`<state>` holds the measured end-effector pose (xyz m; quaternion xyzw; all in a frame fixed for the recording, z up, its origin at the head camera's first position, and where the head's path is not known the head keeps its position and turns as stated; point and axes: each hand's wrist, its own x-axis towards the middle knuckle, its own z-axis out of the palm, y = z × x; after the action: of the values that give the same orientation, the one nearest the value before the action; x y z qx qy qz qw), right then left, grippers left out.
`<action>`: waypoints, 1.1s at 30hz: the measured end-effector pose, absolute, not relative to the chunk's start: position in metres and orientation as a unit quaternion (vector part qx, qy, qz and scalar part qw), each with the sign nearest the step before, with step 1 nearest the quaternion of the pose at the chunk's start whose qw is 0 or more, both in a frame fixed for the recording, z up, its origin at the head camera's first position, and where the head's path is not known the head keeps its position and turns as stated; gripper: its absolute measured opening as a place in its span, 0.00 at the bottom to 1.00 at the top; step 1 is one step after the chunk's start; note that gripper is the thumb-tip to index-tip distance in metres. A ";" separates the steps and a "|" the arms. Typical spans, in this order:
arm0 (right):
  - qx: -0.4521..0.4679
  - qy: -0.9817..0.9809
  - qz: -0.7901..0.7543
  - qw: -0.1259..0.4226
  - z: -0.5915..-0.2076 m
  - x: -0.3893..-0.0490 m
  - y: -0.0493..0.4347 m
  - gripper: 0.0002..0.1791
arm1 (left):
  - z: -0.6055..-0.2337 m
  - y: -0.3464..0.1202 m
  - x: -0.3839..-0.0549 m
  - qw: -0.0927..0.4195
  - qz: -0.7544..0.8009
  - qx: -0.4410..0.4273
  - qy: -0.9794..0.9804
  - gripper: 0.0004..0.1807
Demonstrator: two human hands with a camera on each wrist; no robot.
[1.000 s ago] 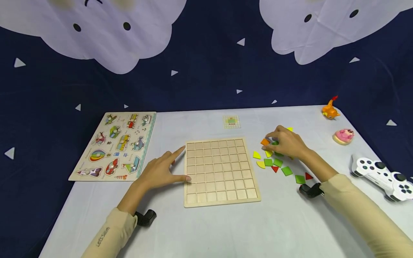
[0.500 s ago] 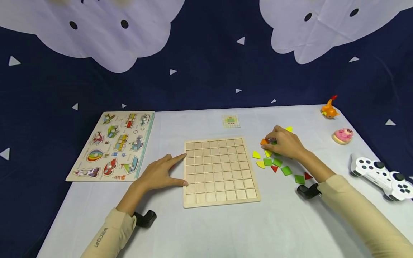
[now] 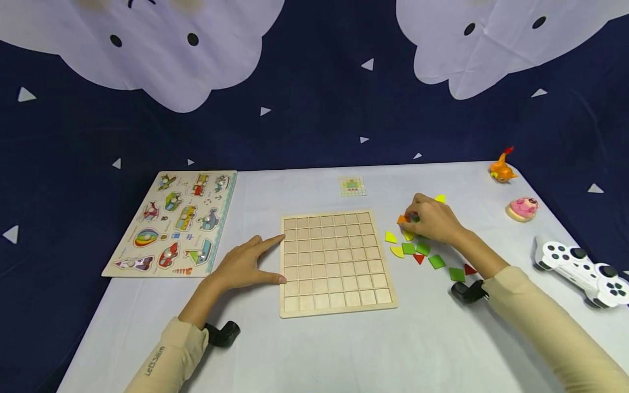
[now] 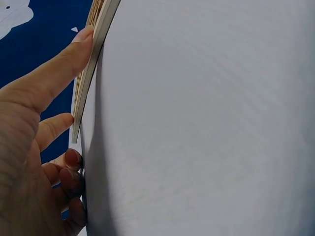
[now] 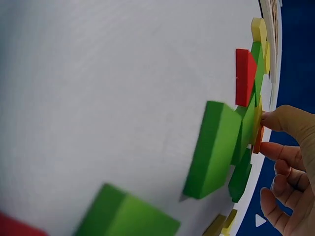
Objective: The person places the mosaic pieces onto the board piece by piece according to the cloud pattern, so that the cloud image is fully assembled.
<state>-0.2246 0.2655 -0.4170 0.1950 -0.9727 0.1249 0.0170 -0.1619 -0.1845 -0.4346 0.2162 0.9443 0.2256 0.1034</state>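
Note:
A square wooden grid board [image 3: 334,262] lies in mid-table in the head view, its cells bare. Along its left edge rests my left hand [image 3: 241,265], with thumb and index finger straight and spread; the left wrist view shows both tips on the board's side [image 4: 91,73]. My right hand [image 3: 434,218] is over the pile of coloured tiles right of the board. Between its thumb and index finger is an orange tile [image 5: 257,140]. Around that hand lie green tiles [image 3: 436,261], yellow quarter-round tiles [image 3: 397,251] and red triangles [image 3: 419,258]; some are hidden beneath it.
A small pattern card [image 3: 352,186] lies behind the board. On the left is a picture peg puzzle [image 3: 172,229]. Along the right side are an orange toy [image 3: 502,170], a pink toy [image 3: 522,209] and a white game controller [image 3: 582,270].
My left index fingertip and thumb have slid slightly down the board's edge. The right hand stays at the orange tile, its fingers drawn a little closer together. The tiles stay nearly where they were.

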 end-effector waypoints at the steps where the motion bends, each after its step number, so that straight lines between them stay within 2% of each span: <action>1: 0.197 -0.972 0.125 0.018 -0.416 -0.225 0.265 0.15 | -0.435 -0.184 -0.162 0.103 0.225 0.216 0.944 0.56; 11: 0.225 -0.963 0.145 0.034 -0.408 -0.228 0.248 0.14 | -0.436 -0.185 -0.163 0.101 0.232 0.217 0.943 0.56; 33: 0.336 -0.926 0.169 0.031 -0.411 -0.230 0.158 0.14 | -0.436 -0.185 -0.161 0.088 0.236 0.214 0.944 0.56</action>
<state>-0.2300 0.1582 -0.4113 0.3365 -0.9259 0.1687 0.0315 -0.1607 -0.1846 -0.4362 0.2142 0.9438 0.2357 0.0882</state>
